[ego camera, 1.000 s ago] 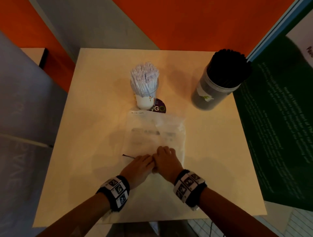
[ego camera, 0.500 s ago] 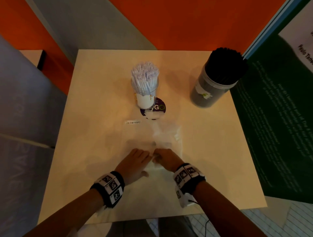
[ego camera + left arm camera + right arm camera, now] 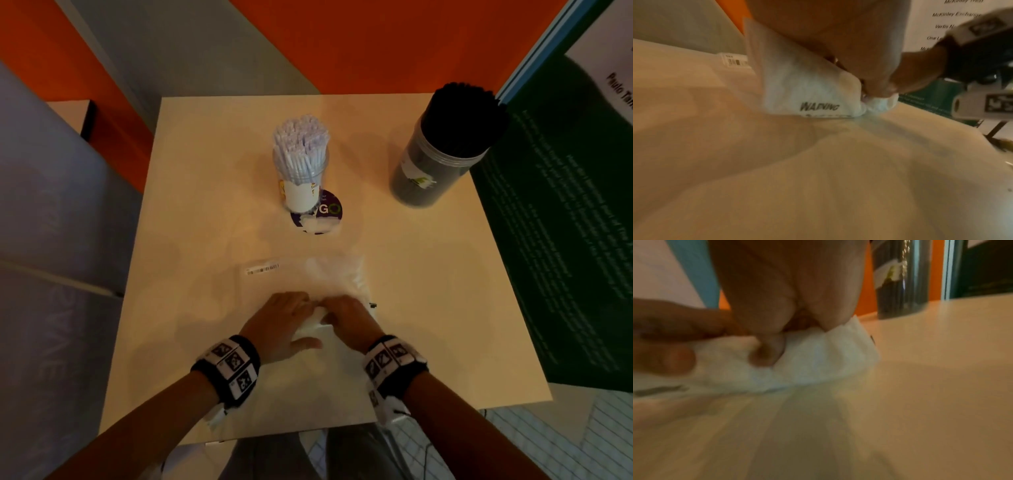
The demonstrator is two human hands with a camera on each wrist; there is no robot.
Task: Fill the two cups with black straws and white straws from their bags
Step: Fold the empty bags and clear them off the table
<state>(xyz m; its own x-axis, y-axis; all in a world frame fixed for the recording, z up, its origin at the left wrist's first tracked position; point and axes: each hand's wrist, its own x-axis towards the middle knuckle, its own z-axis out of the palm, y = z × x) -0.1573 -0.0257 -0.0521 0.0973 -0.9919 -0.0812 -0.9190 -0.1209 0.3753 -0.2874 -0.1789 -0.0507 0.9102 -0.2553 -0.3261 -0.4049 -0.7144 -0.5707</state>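
Observation:
A clear cup of white straws (image 3: 301, 164) stands mid-table, and a larger grey cup of black straws (image 3: 442, 147) stands at the far right. A clear, empty-looking plastic bag (image 3: 337, 282) lies crumpled just in front of my hands. My left hand (image 3: 287, 317) and right hand (image 3: 344, 313) meet over its near part. The right wrist view shows my right thumb and fingers (image 3: 766, 352) curled on the folded bag (image 3: 818, 361), with the left hand (image 3: 672, 344) pinching it beside them. The fold carries the word WARNING (image 3: 819, 107).
A barcode label (image 3: 263, 269) lies left of the bunched plastic. A round purple sticker (image 3: 318, 216) sits under the white-straw cup. A dark green board (image 3: 565, 240) borders the table (image 3: 191, 212) on the right, and an orange wall stands behind.
The bag lay flat and spread out a second ago. It has since been drawn toward me and bunched under both hands. The barcode label slid closer too.

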